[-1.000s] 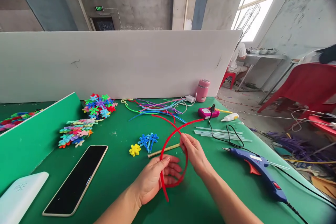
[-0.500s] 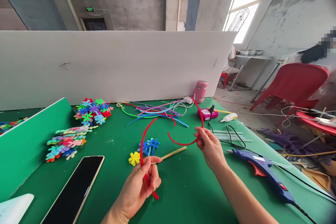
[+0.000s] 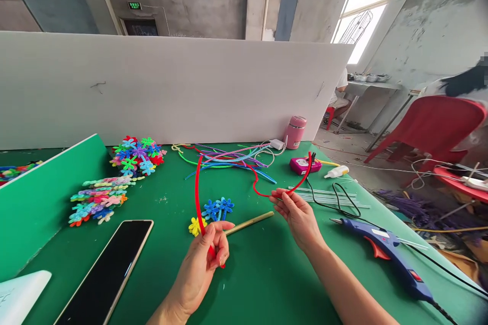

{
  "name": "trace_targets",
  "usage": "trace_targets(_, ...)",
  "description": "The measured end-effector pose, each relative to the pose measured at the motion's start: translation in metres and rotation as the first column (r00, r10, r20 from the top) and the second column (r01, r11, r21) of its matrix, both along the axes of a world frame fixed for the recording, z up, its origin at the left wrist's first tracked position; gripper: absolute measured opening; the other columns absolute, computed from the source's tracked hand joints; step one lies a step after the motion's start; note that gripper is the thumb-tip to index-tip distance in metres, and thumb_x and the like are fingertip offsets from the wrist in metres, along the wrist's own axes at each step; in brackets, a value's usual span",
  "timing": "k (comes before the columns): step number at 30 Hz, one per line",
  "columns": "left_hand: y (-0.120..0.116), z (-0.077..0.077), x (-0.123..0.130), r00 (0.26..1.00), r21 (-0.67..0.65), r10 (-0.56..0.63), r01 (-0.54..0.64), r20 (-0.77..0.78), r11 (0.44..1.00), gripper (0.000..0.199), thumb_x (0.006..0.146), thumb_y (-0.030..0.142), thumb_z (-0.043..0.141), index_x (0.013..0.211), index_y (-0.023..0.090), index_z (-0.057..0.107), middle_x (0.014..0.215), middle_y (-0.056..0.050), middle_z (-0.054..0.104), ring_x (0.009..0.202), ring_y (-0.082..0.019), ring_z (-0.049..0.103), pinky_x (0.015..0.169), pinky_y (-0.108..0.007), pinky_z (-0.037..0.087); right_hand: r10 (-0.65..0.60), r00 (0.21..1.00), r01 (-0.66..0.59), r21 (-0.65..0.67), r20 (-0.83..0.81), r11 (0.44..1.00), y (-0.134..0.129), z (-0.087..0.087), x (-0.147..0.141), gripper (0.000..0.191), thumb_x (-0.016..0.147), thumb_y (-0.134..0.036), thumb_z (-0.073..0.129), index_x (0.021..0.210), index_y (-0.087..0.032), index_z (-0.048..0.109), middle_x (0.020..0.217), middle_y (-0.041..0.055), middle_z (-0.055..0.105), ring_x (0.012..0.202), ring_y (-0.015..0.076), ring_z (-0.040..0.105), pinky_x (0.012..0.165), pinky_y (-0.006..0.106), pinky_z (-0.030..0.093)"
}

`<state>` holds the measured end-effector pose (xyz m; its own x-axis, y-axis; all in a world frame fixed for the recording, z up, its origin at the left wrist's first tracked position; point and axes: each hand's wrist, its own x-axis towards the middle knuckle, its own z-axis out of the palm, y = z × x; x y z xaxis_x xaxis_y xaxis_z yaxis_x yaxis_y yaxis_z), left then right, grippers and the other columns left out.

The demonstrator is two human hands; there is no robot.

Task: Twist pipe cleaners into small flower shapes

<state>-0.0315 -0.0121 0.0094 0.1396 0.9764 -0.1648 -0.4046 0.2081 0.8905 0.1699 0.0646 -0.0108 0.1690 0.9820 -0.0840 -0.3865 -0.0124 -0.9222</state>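
My left hand [image 3: 200, 259] is closed on a red pipe cleaner [image 3: 197, 188], whose long end curves upward and whose short end pokes out below the fingers. Between the fingertips of my right hand [image 3: 299, 219] is a second red pipe cleaner [image 3: 306, 176], bent in a curve with one end raised to the right and a wavy end to the left. Beyond my left hand lie blue pipe-cleaner flowers [image 3: 218, 208] and a yellow flower [image 3: 194, 226]. A thin tan stick [image 3: 251, 222] lies on the green table between my hands.
Loose coloured pipe cleaners [image 3: 229, 158] lie at the back. Left are piled flowers [image 3: 139, 156], flat flower pieces [image 3: 101, 198] and a phone [image 3: 104, 274]. Right are a blue glue gun [image 3: 389, 249], clear glue sticks [image 3: 328, 197], a magenta box [image 3: 301, 165] and a pink flask [image 3: 296, 132].
My right hand has shifted left along its pipe cleaner, and the raised end now leans further right. The pipe cleaner in my left hand tilts further left, with less showing below the fingers.
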Motion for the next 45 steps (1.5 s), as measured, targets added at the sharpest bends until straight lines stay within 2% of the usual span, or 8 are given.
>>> trace_targets(4, -0.003, 0.0, 0.0, 0.997, 0.026, -0.069, 0.07, -0.031, 0.997, 0.035, 0.085, 0.04, 0.035, 0.092, 0.017, 0.061, 0.052, 0.003, 0.039, 0.051, -0.011, 0.032, 0.053, -0.025, 0.026, -0.007, 0.999, 0.007, 0.007, -0.041, 1.0, -0.001, 0.002, 0.001, 0.029, 0.061, -0.04, 0.069, 0.079, -0.018, 0.063, 0.085, 0.0045, 0.067, 0.076, 0.0164, 0.063, 0.067, 0.026, 0.048)
trace_targets(12, -0.009, -0.002, 0.001, 0.939, 0.017, -0.23, 0.242, -0.255, 0.97, 0.038, 0.084, 0.045, 0.036, 0.094, 0.018, 0.061, 0.058, 0.003, 0.039, 0.054, -0.01, 0.033, 0.056, -0.024, 0.027, -0.009, 0.99, 0.011, 0.013, -0.141, 1.0, 0.0, 0.003, 0.001, 0.028, 0.057, -0.037, 0.072, 0.075, -0.018, 0.062, 0.079, 0.0027, 0.067, 0.069, 0.0141, 0.062, 0.063, 0.023, 0.048)
trace_targets(23, -0.012, -0.005, 0.003, 0.914, 0.035, -0.277, 0.3, -0.295, 0.953, 0.037, 0.086, 0.043, 0.033, 0.096, 0.018, 0.06, 0.06, 0.003, 0.037, 0.056, -0.009, 0.033, 0.058, -0.025, 0.028, -0.091, 0.976, 0.1, 0.039, -0.196, 0.994, 0.001, 0.004, 0.002, 0.024, 0.058, -0.034, 0.071, 0.074, -0.018, 0.064, 0.067, -0.0016, 0.064, 0.055, 0.0059, 0.054, 0.051, 0.015, 0.043)
trace_targets(28, -0.012, -0.006, 0.003, 0.913, 0.038, -0.278, 0.303, -0.298, 0.952, 0.037, 0.086, 0.043, 0.033, 0.097, 0.018, 0.059, 0.06, 0.003, 0.038, 0.056, -0.01, 0.033, 0.058, -0.025, 0.028, -0.079, 0.981, 0.071, -0.049, -0.178, 0.996, 0.004, 0.0, 0.002, 0.03, 0.056, -0.031, 0.073, 0.082, -0.018, 0.063, 0.082, 0.0027, 0.066, 0.072, 0.012, 0.062, 0.061, 0.019, 0.049)
trace_targets(32, -0.012, -0.007, 0.003, 0.916, 0.052, -0.266, 0.294, -0.3, 0.954, 0.037, 0.087, 0.042, 0.033, 0.097, 0.018, 0.058, 0.06, 0.003, 0.038, 0.056, -0.01, 0.032, 0.058, -0.025, 0.028, -0.063, 0.996, 0.057, -0.094, -0.059, 0.994, 0.005, -0.005, 0.002, 0.028, 0.058, -0.026, 0.072, 0.083, -0.017, 0.061, 0.091, 0.004, 0.065, 0.089, 0.0177, 0.062, 0.07, 0.022, 0.051)
trace_targets(37, -0.013, -0.009, 0.003, 0.918, 0.04, -0.251, 0.276, -0.308, 0.96, 0.037, 0.086, 0.043, 0.032, 0.097, 0.018, 0.058, 0.06, 0.003, 0.038, 0.057, -0.01, 0.032, 0.059, -0.025, 0.027, -0.07, 0.993, 0.082, -0.132, 0.091, 0.988, -0.002, -0.002, 0.002, 0.032, 0.06, -0.024, 0.071, 0.089, -0.018, 0.058, 0.101, 0.0074, 0.062, 0.083, 0.0201, 0.064, 0.064, 0.025, 0.053)
trace_targets(43, -0.012, -0.005, 0.004, 0.927, 0.031, -0.216, 0.237, -0.308, 0.971, 0.039, 0.085, 0.045, 0.033, 0.093, 0.018, 0.06, 0.059, 0.003, 0.036, 0.056, -0.01, 0.031, 0.057, -0.025, 0.027, 0.225, 0.943, -0.17, -0.227, 0.243, 0.959, -0.01, 0.015, 0.0, 0.027, 0.069, -0.037, 0.062, 0.079, -0.013, 0.061, 0.075, 0.0079, 0.066, 0.058, 0.013, 0.061, 0.052, 0.022, 0.048)
trace_targets(45, -0.011, -0.003, 0.004, 0.93, 0.02, -0.216, 0.232, -0.297, 0.973, 0.04, 0.084, 0.047, 0.034, 0.092, 0.018, 0.061, 0.059, 0.003, 0.036, 0.056, -0.01, 0.032, 0.057, -0.024, 0.027, 0.275, 0.909, -0.224, -0.189, 0.312, 0.956, -0.011, 0.019, -0.003, 0.032, 0.07, -0.044, 0.059, 0.076, -0.012, 0.061, 0.065, 0.0058, 0.064, 0.051, 0.0107, 0.056, 0.049, 0.022, 0.045)
